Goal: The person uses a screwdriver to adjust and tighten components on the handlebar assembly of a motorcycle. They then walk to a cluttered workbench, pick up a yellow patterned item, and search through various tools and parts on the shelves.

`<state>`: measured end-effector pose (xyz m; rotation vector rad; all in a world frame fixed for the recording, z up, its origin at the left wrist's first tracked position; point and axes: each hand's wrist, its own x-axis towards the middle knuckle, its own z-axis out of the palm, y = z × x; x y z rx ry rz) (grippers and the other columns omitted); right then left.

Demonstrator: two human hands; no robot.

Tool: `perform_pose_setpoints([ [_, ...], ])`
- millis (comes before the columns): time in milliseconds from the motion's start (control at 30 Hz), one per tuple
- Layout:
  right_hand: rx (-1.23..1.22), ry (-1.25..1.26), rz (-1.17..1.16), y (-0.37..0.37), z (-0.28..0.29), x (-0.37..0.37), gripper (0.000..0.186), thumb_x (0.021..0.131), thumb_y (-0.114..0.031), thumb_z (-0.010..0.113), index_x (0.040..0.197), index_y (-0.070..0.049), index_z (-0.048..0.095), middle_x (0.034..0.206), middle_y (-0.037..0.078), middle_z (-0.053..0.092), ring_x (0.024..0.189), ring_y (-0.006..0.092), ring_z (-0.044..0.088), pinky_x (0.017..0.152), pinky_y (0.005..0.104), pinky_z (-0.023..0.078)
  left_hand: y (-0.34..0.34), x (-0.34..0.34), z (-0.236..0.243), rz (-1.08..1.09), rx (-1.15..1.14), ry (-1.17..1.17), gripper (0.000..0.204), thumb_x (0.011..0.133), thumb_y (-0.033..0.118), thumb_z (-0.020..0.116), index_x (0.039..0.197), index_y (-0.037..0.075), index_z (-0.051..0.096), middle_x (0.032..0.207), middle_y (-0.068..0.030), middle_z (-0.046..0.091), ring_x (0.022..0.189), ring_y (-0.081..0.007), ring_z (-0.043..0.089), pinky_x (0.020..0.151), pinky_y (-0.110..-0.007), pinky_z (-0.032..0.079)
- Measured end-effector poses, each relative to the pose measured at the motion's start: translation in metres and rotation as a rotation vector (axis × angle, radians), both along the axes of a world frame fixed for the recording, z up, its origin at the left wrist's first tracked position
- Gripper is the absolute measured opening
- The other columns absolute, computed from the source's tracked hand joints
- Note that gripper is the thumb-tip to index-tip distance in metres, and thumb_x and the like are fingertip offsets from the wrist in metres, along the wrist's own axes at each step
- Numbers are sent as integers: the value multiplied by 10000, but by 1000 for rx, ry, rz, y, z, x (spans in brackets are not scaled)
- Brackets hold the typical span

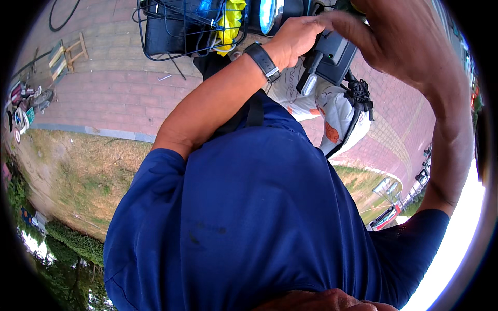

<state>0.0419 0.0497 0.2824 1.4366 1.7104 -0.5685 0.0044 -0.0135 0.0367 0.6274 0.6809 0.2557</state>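
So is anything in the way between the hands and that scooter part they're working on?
Nothing visible is. The left hand already rests on the scooter's dark dashboard panel, and the right hand reaches onto it from the other side. The wire basket sits off to the left, clear of both.

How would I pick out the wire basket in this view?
Start at the scooter handlebar panel that the left hand touches at the top. The wire basket sits just left of it, over the brick paving. It alone is open black mesh, with a yellow cloth inside.
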Motion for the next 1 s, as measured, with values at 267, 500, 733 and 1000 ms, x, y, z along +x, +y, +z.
perform_pose_setpoints([
  [267, 41, -186, 67, -5, -11, -9, 173, 807, -120, 636, 745, -27, 504, 651, 120, 497, 635, 297, 556, 599, 424, 435, -1, 1, -3, 24, -32, 10, 346, 984, 241, 546, 1277, 83, 639, 1116, -53, 688, 974, -155, 648, 874, -318, 504],
  [500, 309, 322, 97, -25, -13, 23, 154, 786, -101, 634, 772, -17, 506, 669, 141, 492, 653, 305, 557, 619, 426, 435, 0, 0, -15, 94, -25, 34, 366, 985, 245, 547, 1300, 74, 619, 1139, -52, 683, 993, -146, 642, 894, -315, 493],
  [733, 594, 314, 202, -44, -24, 23, 172, 764, -115, 654, 784, -24, 510, 663, 152, 506, 660, 338, 568, 611, 451, 438, 1, -1, -8, 75, -46, 59, 363, 984, 250, 561, 1297, 78, 622, 1144, -48, 680, 993, -140, 638, 883, -297, 495],
  [1000, 555, 386, 2, -42, -19, 41, 176, 715, -83, 630, 834, -1, 529, 687, 186, 508, 686, 405, 550, 608, 471, 436, 1, 1, -5, 38, -56, 68, 357, 990, 249, 557, 1291, 69, 623, 1161, -52, 675, 1012, -143, 633, 888, -286, 494],
])
